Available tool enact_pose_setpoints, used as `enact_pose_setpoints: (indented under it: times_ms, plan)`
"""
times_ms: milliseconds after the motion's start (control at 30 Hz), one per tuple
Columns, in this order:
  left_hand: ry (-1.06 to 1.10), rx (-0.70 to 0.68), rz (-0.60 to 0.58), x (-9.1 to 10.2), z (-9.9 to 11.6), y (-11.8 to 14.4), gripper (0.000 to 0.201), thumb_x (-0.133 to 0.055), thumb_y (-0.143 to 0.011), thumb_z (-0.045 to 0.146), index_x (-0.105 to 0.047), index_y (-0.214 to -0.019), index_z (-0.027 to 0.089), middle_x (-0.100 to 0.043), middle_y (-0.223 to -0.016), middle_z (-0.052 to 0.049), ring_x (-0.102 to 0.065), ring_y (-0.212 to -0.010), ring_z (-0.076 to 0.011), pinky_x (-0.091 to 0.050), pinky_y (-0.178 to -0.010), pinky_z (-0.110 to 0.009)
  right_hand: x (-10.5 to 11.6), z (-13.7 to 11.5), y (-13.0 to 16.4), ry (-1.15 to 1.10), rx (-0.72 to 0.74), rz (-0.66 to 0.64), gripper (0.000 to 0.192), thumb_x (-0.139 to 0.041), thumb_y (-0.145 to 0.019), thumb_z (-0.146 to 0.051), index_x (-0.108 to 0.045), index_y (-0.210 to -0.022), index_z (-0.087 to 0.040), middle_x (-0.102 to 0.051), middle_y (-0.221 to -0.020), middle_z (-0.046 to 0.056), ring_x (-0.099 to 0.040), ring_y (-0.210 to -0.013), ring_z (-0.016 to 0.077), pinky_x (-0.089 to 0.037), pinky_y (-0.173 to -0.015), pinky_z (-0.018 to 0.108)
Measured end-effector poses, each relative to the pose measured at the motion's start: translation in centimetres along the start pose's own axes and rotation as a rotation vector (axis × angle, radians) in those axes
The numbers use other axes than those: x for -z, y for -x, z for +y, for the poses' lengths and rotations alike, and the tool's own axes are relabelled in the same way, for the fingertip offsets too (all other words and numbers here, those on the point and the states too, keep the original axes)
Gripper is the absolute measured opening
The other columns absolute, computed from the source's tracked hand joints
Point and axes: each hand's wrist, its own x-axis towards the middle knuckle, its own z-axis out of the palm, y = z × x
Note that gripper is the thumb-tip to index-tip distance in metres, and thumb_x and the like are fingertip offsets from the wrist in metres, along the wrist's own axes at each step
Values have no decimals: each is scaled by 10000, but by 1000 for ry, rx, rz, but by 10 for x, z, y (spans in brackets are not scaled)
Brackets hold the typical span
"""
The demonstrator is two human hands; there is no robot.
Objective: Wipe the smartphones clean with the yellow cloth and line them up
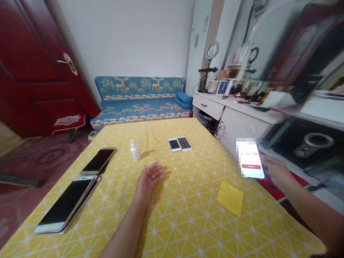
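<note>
My left hand (152,176) rests palm up on the yellow patterned tablecloth, fingers loosely apart and nothing in them. Off the table's right edge, my right hand (272,166) grips a smartphone (250,159) with a lit white screen and a red bar; part of it is blurred out. A white spray bottle (135,150) stands upright just beyond my left hand. Two small white phones (179,144) lie side by side farther back. Toward the right lies a folded yellow cloth (230,198).
Along the table's left edge lie a dark phone (99,161) and a larger white-framed device (68,204) atop another. Behind the table is a blue sofa (139,104). A white dresser (239,122) stands right, a red stool (69,122) and red door (34,71) left.
</note>
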Motion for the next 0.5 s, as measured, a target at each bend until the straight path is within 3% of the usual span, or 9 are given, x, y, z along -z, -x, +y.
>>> enact_pose_setpoints:
  times_ms: [267, 500]
  plan:
    - [-12, 19, 5, 6, 0, -3, 495, -492, -880, 522, -648, -1103, 109, -708, -1037, -146, -674, -982, -276, -476, -968, -482, 95, -23, 24, 142, -70, 240, 128, -613, -737, -121, -707, -807, -174, -708, -751, 63, -652, -560, 189, -522, -465, 252]
    - [-16, 18, -4, 7, 1, -3, 508, -509, -868, 529, -643, -1102, 98, -711, -1033, -162, -678, -983, -272, -480, -967, -461, 137, -25, 36, 179, -32, 358, 117, -628, -662, -105, -691, -725, -182, -698, -745, 72, -639, -568, 195, -515, -464, 256]
